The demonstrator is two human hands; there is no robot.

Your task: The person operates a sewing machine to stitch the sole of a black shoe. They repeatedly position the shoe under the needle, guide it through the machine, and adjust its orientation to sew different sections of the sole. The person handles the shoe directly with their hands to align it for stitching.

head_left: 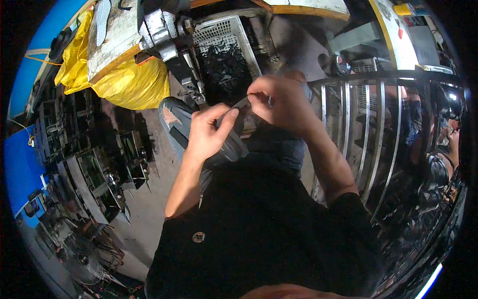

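My left hand (209, 130) pinches one end of a small thin grey strip (242, 103) between thumb and fingers, above my lap. At the strip's other end, the fingers of my right hand (279, 102) are curled closed on it. What kind of part the strip is cannot be made out. Just beyond my hands, a white plastic crate (243, 42) holds a heap of small dark pieces (224, 67). A dark grey pad or cloth (230, 148) lies over my leg below the left hand.
A metal vise-like machine part (162, 32) stands beside the crate, at a worn bench (117, 30). Yellow sacking (132, 84) hangs under it. A metal rack with bars (381, 114) rises close on my right, with another person partly visible beyond. Metal frames (94, 174) stand at left.
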